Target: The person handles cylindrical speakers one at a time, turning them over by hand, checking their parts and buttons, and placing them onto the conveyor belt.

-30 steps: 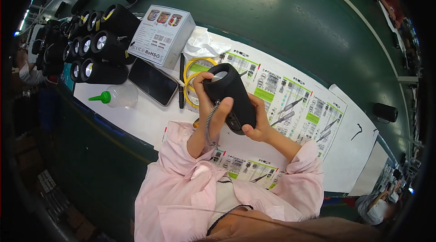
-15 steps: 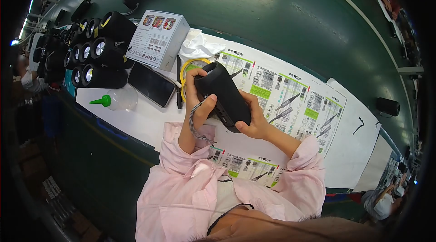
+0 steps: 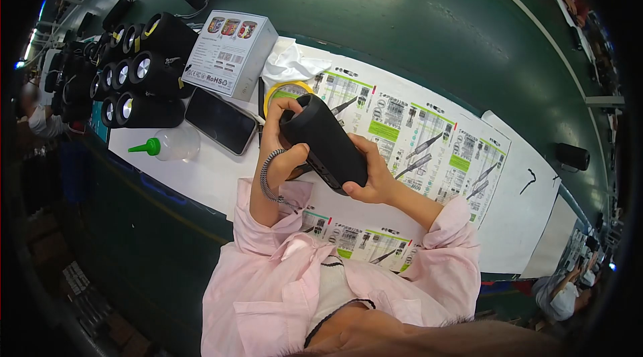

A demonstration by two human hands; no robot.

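Bare left hand [image 3: 284, 158] and right hand [image 3: 378, 181] clasp opposite ends of a matte-black cylindrical speaker [image 3: 327, 140]. Its length slants far-left to near-right

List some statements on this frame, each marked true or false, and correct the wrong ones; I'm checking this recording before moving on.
1. The left hand and right hand both hold one black speaker. True.
2. The phone's screen is brightly lit. False: the screen of the phone is dark.
3. The clear bottle has a green nozzle. True.
4. The printed box stands to the right of the held speaker in the picture. False: the printed box is to its left.
5. A braided cord curves by the left wrist. True.
6. The crumpled cloth is bright red. False: the crumpled cloth is white.
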